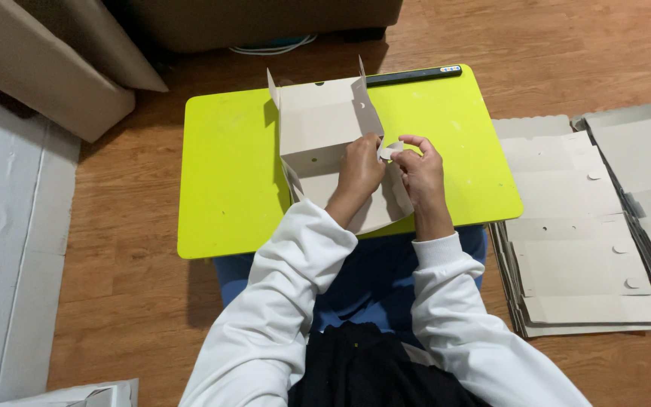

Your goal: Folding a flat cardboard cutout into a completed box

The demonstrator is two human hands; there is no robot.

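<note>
Left hand pressed on grey carton blank; right hand pinching its tab; blank's lower part hidden by both wrists

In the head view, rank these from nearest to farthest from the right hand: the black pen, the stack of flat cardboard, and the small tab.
1. small tab, pinched in the right hand
2. black pen, at the table's far edge
3. stack of flat cardboard, on the floor, right

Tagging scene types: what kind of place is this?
Likely a home floor used for box folding: wooden plank floor, low lime-green lap table, stack of flat grey cardboard box blanks.
</note>
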